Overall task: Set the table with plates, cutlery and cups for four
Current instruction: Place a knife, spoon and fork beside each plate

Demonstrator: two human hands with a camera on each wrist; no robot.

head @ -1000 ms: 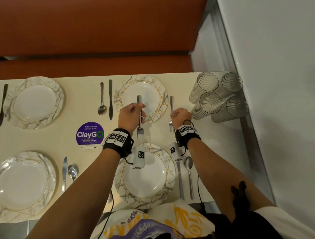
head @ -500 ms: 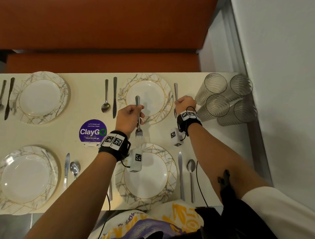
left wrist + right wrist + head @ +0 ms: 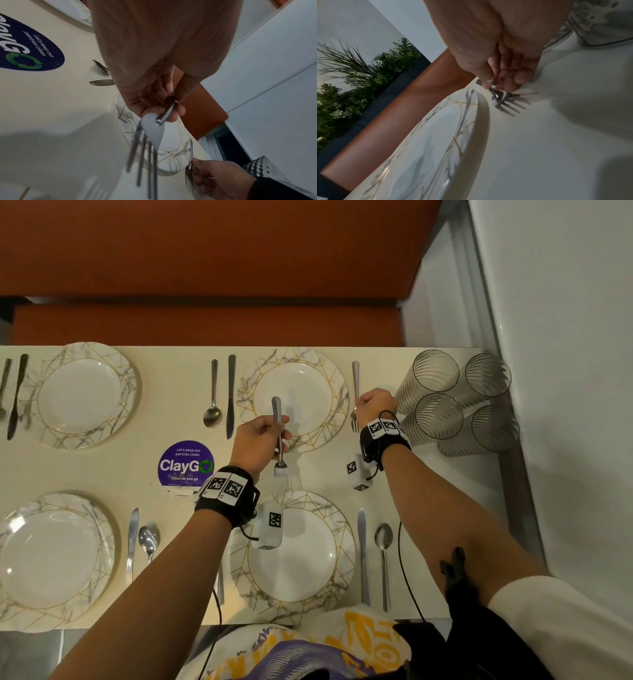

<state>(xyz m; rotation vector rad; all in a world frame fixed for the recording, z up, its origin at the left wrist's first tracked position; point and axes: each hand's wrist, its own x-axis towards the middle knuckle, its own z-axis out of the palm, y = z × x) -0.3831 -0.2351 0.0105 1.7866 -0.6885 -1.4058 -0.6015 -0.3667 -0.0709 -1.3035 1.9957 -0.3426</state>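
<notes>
My left hand (image 3: 270, 436) grips a fork (image 3: 278, 422) by its handle, tines toward me, held above the near rim of the far right plate (image 3: 329, 378). In the left wrist view that fork (image 3: 150, 129) hangs from the curled fingers (image 3: 154, 105). To the right of the same plate, my right hand (image 3: 363, 409) pinches a second fork (image 3: 355, 378) near its neck. Its tines (image 3: 508, 104) lie low on the table beside the plate's rim (image 3: 481, 108). Several ribbed glasses (image 3: 455, 402) stand clustered just right of that hand.
Three more marbled plates (image 3: 82, 395) (image 3: 51, 556) (image 3: 342, 539) are laid out with spoons and knives (image 3: 230, 395) (image 3: 362, 556) beside them. A purple ClayGo sticker (image 3: 186, 463) marks the table's middle. An orange bench (image 3: 205, 323) runs along the far edge, a white wall (image 3: 565, 371) on the right.
My right hand has slid its fork away from me along the right side of the far plate. The left hand still holds its fork over that plate's near rim.
</notes>
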